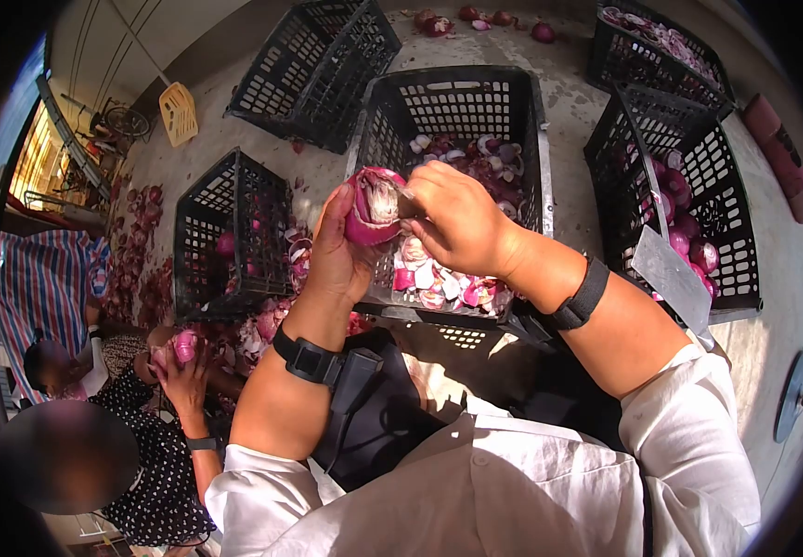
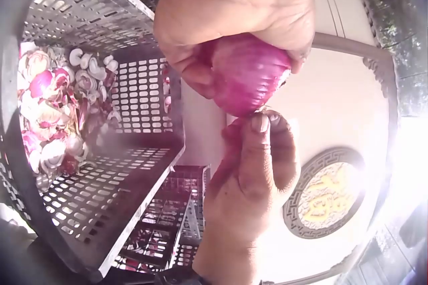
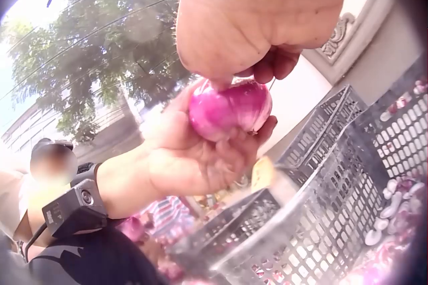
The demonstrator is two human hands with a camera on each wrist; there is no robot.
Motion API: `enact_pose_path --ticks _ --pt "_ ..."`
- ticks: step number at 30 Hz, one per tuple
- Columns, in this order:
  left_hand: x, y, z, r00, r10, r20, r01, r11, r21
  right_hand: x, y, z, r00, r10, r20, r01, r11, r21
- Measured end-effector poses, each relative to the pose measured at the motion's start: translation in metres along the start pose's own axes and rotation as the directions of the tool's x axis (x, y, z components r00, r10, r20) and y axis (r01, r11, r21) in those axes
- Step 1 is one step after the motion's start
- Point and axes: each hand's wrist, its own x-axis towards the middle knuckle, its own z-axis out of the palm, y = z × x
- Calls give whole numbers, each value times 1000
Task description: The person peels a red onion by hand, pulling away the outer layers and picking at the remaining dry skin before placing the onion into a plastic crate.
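A red onion (image 1: 364, 228) sits in my left hand (image 1: 338, 249), whose fingers and thumb curl round its sides. Its skin is split on top, with a pale, papery middle showing. My right hand (image 1: 465, 215) has its fingers curled in at the onion's edge. In the left wrist view, the right thumb and fingers (image 2: 259, 124) pinch at the end of the shiny purple onion (image 2: 249, 74). Below both hands stands a black plastic crate (image 1: 543, 158) with onion peels (image 1: 439, 278) in it. Most of the right fingertips are hidden in the right wrist view.
More black crates stand around: one with whole onions (image 1: 680, 223) at right, one with peels (image 1: 661, 42) at far right, others at left. A grey metal sheet (image 1: 671, 278) leans by my right arm. Another person (image 1: 155, 446) at left holds an onion (image 1: 184, 345). Loose onions cover the floor.
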Motion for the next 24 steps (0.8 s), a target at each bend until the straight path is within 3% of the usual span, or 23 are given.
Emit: enact_pose_path --ticks 7,18,24 --pt "3 -4 -11 1000 13 -19 -11 997 81 1 -1 -3 998 4 -60 4 992 124" --pt "3 -1 -3 993 120 -14 -114 972 203 -1 -1 -4 994 37 101 -44 997 68" --pt "2 0 -6 997 72 4 -72 982 173 2 -3 -5 988 17 150 -25 998 49"
